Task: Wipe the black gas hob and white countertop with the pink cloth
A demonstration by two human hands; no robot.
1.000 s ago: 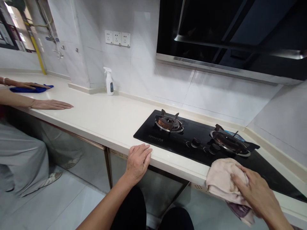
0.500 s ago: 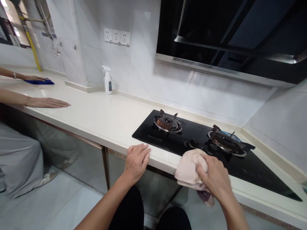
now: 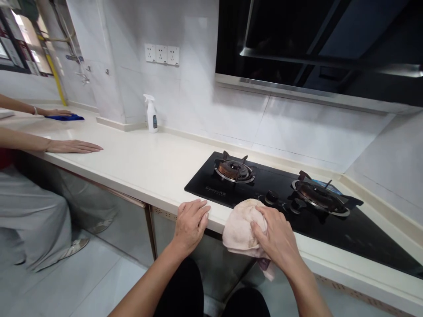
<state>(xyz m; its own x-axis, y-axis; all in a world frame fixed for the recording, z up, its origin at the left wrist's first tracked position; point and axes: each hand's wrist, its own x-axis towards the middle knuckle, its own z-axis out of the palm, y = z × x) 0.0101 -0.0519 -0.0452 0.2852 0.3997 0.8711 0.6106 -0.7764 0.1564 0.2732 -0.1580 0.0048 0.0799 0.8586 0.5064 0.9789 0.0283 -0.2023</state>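
Observation:
My right hand [image 3: 276,235] grips a pale pink cloth [image 3: 240,226], bunched over the front edge of the white countertop [image 3: 142,171]. Part of the cloth, with a purple patch, hangs below the edge. Just behind it lies the black gas stove [image 3: 228,196], with two burners and two knobs. My left hand [image 3: 191,222] rests on the counter edge to the left of the cloth, palm down, its fingers stretched out and holding nothing.
Another person's hand [image 3: 74,146] lies flat on the counter at left, and their other hand presses a blue cloth [image 3: 68,117]. A white spray bottle [image 3: 152,115] stands by the wall. A black range hood [image 3: 313,48] overhangs the stove.
My right hand has slid the pink cloth left along the counter edge, closer to my left hand. My left hand stays at the edge. The view has shifted slightly.

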